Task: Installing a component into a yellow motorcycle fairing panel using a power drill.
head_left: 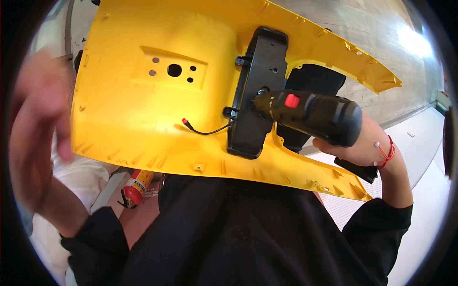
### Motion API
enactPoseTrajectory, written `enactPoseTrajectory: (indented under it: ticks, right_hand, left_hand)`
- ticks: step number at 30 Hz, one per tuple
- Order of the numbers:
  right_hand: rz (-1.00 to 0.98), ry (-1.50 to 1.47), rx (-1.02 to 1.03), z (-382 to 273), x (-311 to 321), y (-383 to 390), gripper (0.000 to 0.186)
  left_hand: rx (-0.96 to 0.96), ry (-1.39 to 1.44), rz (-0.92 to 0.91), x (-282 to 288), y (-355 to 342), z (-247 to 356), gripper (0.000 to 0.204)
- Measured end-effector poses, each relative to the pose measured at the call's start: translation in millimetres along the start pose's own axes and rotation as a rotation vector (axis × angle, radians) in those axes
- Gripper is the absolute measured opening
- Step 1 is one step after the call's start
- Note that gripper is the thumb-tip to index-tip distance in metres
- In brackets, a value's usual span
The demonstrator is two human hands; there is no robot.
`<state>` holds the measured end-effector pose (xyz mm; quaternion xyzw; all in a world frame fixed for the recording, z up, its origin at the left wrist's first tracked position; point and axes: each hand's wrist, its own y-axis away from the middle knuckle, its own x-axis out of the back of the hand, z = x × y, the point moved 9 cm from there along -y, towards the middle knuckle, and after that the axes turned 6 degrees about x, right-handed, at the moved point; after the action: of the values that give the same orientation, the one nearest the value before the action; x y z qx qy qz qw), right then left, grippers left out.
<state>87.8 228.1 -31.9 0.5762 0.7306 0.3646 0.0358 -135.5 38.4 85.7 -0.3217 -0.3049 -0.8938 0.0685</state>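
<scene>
A large curved yellow plastic panel [114, 114] lies across in front of me, ribbed inner side up. Fastened across it is a long black plastic housing [265, 55], from which a short black cable [205, 133] with a red tip runs left. My right hand [365, 138] is wrapped round the grip of a black cordless drill [329, 117] with a red switch on top. The drill's nose points left onto the middle of the housing; its tip is hidden. Raised by the panel's left edge, my left hand [40, 100] is smeared by motion, so its fingers are unclear.
A red fire extinguisher [135, 191] is below the panel's near left edge. Black material [317, 81] shows behind the panel's cut-out. White fabric [81, 183] lies at the lower left. Grey flooring [372, 28] stretches away at the upper right.
</scene>
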Motion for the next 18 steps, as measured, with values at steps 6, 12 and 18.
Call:
enactPoseTrajectory:
  ticks: [6,12,18]
  right_hand:
    - [-0.112,-0.049,-0.08,-21.6,-8.6,-22.3,0.033]
    - [-0.17,-0.003,-0.072,-39.3,-31.1,-38.3,0.034]
    - [-0.273,0.033,-0.242,-33.3,-54.4,-50.7,0.031]
  left_hand:
    - [-0.129,1.038,0.65,7.3,122.3,-68.8,0.012]
    - [-0.064,1.526,0.92,-63.9,153.4,-142.5,0.017]
    - [0.324,1.965,0.984,-158.1,107.2,-161.0,0.036]
